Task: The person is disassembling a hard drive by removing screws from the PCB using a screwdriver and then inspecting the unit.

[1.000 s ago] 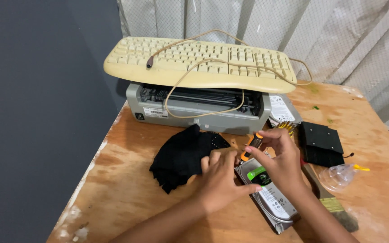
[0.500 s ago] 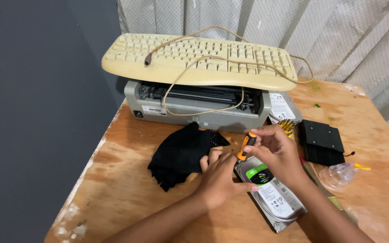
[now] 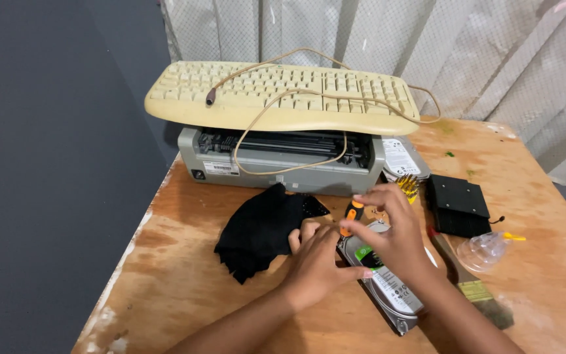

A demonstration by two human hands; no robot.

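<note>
Hard drive [image 3: 388, 288] steadied by left hand [image 3: 316, 262]; right hand [image 3: 394, 236] grasps orange-handled screwdriver [image 3: 350, 216] over it.

This looks like a small improvised repair workshop for old computer parts. A worn plywood table [image 3: 185, 262] with stains carries a grey printer [image 3: 276, 160], a yellowed keyboard [image 3: 283, 98] lying on it, a bare hard drive [image 3: 391, 292], a paintbrush [image 3: 470, 282] and a black cloth [image 3: 260, 229]. Behind hangs a plastic sheet curtain [image 3: 427, 46].
</note>
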